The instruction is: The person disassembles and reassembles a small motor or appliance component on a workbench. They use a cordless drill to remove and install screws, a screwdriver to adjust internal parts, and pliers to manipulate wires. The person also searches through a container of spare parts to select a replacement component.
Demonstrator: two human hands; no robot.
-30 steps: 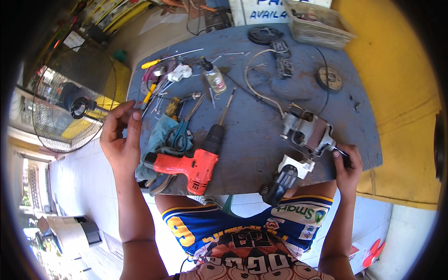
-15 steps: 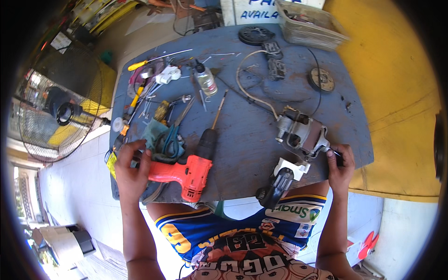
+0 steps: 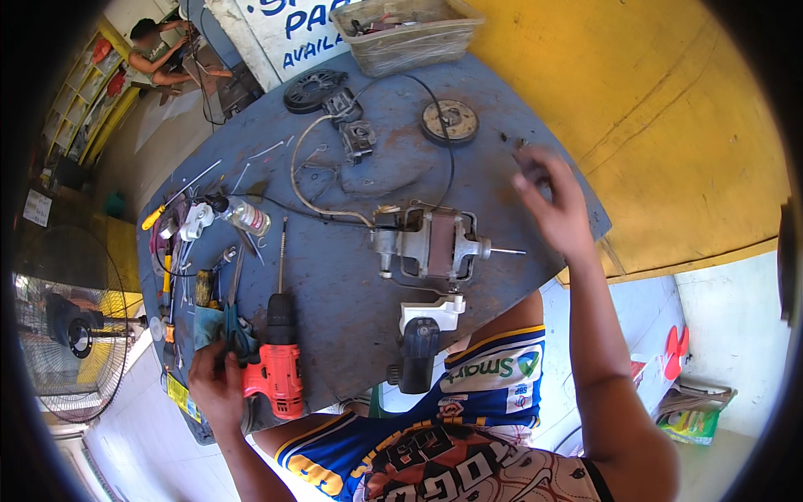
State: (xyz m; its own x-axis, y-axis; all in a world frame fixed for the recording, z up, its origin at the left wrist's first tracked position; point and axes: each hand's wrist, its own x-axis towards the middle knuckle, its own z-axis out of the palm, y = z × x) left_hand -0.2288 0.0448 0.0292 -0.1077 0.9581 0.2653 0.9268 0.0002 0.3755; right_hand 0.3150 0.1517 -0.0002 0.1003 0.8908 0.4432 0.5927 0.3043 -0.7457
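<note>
My left hand [image 3: 217, 383] rests at the near left by the handle end of a red cordless drill [image 3: 280, 378], thumb and fingers apart. The drill lies with its long bit pointing away. Scissors [image 3: 240, 339] on a teal cloth [image 3: 209, 325] lie beside that hand. My right hand [image 3: 554, 201] is over the right side of the table, fingers curved and apart, close to small dark bits [image 3: 519, 140]; nothing shows in its grip. Left of it sits an electric motor [image 3: 439, 243], shaft bare, with a white and black gearbox part [image 3: 418, 347] at its near side.
A grey-blue table [image 3: 335, 259] holds a round disc [image 3: 449, 122], a black round cover [image 3: 315, 91], a clear bottle [image 3: 244, 215] and a yellow-handled screwdriver [image 3: 154, 217]. A plastic bin [image 3: 406, 46] stands at the back. A fan [image 3: 75, 335] is at left; another person [image 3: 155, 63] sits far off.
My right hand has left the motor's shaft end and moved farther out over the table. The view has turned rightward; my left hand stays by the drill handle.
</note>
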